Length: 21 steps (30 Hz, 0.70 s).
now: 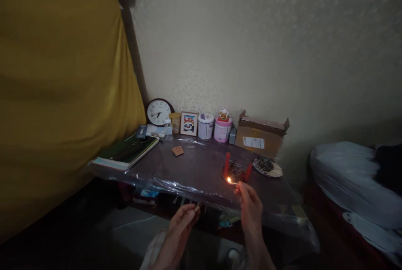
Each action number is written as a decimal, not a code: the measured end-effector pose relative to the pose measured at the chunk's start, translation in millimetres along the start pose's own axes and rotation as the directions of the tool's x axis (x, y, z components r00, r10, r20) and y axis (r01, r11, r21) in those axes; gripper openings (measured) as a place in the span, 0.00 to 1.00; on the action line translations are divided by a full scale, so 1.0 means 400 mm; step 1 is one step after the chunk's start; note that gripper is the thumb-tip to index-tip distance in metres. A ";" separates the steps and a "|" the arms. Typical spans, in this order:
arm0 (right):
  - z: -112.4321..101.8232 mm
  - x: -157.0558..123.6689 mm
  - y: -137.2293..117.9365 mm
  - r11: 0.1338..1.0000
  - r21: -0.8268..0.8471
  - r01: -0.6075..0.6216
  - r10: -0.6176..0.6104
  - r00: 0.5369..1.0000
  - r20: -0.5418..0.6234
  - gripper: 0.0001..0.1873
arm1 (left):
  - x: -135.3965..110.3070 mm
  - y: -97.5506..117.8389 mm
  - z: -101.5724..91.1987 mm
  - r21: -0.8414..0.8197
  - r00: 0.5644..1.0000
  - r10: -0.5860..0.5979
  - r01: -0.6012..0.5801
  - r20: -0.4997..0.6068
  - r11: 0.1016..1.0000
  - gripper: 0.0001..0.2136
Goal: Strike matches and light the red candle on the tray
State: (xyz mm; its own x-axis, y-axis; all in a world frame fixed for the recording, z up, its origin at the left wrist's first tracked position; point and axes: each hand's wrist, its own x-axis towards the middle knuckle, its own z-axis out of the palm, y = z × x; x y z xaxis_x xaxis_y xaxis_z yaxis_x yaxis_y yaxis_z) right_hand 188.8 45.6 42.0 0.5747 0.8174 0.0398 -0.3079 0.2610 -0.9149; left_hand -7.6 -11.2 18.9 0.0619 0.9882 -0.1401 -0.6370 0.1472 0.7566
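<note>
My right hand (249, 203) pinches a lit match (233, 182), whose small flame burns just above the near rim of a dark plate (235, 172). Two red candles stand on that plate, an upright one (226, 163) at its left and a leaning one (248, 171) at its right. My left hand (185, 217) hovers below the front edge of the table (194, 169), fingers pinched on a small thing, likely a matchbox (197, 208).
A second plate with pale sticks (267, 167) lies right of the candles. Along the wall stand a clock (158, 112), a framed picture (189, 123), tins (205, 126) and a cardboard box (260, 134). Books (127, 152) lie at left, a yellow curtain (59, 94) beyond, a bed (351, 177) at right.
</note>
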 end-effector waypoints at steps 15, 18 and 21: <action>-0.007 0.001 0.001 1.000 -0.013 0.004 -0.003 0.997 0.074 0.11 | 0.006 -0.004 -0.005 0.041 1.000 0.015 -0.015 0.013 0.999 0.09; -0.010 0.008 0.002 1.000 0.001 -0.004 0.004 0.997 0.077 0.12 | 0.011 -0.010 -0.010 0.033 1.000 0.010 -0.011 0.008 0.999 0.09; -0.016 0.016 0.003 0.999 0.023 -0.029 0.027 0.995 0.093 0.11 | 0.016 -0.013 -0.010 0.030 1.000 -0.001 0.000 0.014 1.000 0.09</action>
State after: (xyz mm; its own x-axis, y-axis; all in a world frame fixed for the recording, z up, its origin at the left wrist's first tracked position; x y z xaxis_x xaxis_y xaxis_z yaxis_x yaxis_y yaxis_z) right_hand 197.0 47.9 38.6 0.4930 0.8684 0.0527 -0.3421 0.2492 -0.9060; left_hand -7.1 -5.7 11.5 0.0734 0.9886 -0.1314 -0.6135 0.1486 0.7756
